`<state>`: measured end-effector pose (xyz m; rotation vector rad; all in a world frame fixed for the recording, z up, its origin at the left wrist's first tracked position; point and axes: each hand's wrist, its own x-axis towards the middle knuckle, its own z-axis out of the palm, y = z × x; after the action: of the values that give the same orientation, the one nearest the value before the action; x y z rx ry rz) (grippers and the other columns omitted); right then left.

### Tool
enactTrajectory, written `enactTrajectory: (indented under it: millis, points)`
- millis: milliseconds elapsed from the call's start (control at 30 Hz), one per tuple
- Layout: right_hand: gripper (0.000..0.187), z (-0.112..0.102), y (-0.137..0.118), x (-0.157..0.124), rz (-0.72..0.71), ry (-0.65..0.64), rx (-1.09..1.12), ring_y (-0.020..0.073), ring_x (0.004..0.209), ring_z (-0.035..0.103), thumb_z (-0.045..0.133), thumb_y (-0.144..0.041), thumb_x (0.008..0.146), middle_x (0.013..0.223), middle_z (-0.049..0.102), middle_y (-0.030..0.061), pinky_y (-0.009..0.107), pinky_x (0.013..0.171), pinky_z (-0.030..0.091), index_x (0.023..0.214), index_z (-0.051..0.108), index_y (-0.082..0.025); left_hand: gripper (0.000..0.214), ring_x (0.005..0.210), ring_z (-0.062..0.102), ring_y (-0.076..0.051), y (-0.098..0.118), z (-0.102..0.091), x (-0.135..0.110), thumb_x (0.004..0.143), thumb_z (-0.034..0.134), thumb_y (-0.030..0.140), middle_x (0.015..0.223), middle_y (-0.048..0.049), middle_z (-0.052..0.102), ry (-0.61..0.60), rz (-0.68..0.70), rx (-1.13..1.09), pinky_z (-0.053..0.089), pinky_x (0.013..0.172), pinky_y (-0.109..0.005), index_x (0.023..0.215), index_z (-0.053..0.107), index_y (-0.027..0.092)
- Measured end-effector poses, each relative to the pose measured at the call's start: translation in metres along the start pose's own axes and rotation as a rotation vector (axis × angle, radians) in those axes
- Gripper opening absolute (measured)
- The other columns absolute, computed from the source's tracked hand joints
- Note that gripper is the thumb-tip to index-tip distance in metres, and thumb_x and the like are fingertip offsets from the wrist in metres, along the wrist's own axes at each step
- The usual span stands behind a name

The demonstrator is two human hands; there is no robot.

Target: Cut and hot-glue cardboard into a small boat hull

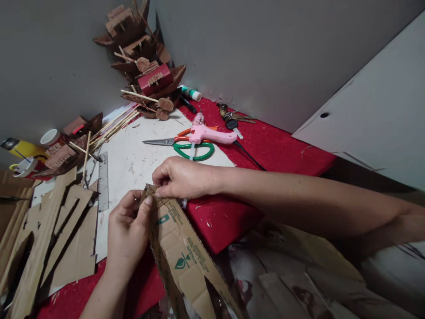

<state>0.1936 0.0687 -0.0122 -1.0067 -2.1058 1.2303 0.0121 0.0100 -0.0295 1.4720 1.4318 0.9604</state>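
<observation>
A long folded piece of cardboard [181, 248] with green print runs from the table's front edge down toward my lap. My left hand [133, 221] pinches its narrow far end from the left, thumb on top. From the right, my right hand [181, 177] is closed on the same end, its fingertips pressing the folded tip. Some of my fingers are hidden behind the cardboard and the hand itself. Just beyond my right hand lie scissors [194, 151] with green and orange handles, and a pink glue gun [212, 134] rests over them.
Brown cardboard boats [156, 79] stand stacked against the wall. Thin wooden sticks [116, 124] and a metal ruler [103, 181] lie on a white board [133, 146]. Cut cardboard strips [49, 230] cover the left side. Keys [241, 117] sit on the red cloth [282, 150].
</observation>
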Motion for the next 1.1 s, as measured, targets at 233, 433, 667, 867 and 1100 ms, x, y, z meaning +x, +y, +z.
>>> enactTrajectory:
  millis: [233,433,667,867,1100]
  points:
    - [0.018,-0.005,0.002,-0.001,-0.044,-0.058,-0.032,0.007,0.054,0.038,0.06,-0.007,0.078,0.051,0.044,-0.0068,0.022,0.054,0.028,0.061,0.055,-0.013,0.016,0.064,0.058,-0.01,0.002,0.0,0.001,0.082,0.07,0.035,0.074,0.0018,0.07,-0.036,-0.034,-0.03,0.045,0.058,-0.017,0.086,0.067,0.02]
    - [0.023,-0.002,0.006,0.0,-0.059,-0.074,-0.108,0.0071,0.053,0.036,0.059,-0.008,0.078,0.051,0.04,-0.0072,0.023,0.054,0.027,0.058,0.051,-0.014,0.014,0.062,0.057,-0.009,-0.001,0.002,0.005,0.08,0.072,0.033,0.071,0.0032,0.066,-0.015,-0.027,-0.027,0.044,0.056,-0.017,0.082,0.067,0.02]
    - [0.014,-0.008,-0.001,-0.004,-0.064,-0.058,-0.088,0.0071,0.056,0.04,0.061,-0.006,0.078,0.054,0.047,-0.0066,0.021,0.056,0.03,0.066,0.058,-0.012,0.015,0.064,0.058,-0.01,0.005,-0.002,0.005,0.081,0.07,0.034,0.074,0.0032,0.067,-0.004,0.011,0.002,0.046,0.06,-0.018,0.084,0.065,0.02]
    - [0.013,-0.005,-0.008,-0.006,0.012,-0.158,-0.115,0.0067,0.052,0.043,0.058,-0.003,0.076,0.052,0.047,-0.0069,0.02,0.052,0.031,0.067,0.059,-0.012,0.017,0.067,0.058,-0.011,0.01,-0.009,0.002,0.085,0.065,0.036,0.074,0.0021,0.065,-0.067,0.095,0.164,0.045,0.061,-0.019,0.083,0.065,0.019]
    - [0.016,0.004,-0.005,-0.005,0.037,-0.161,-0.163,0.0061,0.053,0.039,0.055,-0.001,0.076,0.054,0.042,-0.0076,0.019,0.051,0.029,0.065,0.056,-0.013,0.038,0.07,0.063,-0.014,0.014,-0.011,0.008,0.081,0.068,0.042,0.079,-0.0008,0.07,-0.258,-0.219,-0.197,0.048,0.067,-0.024,0.11,0.058,0.019]
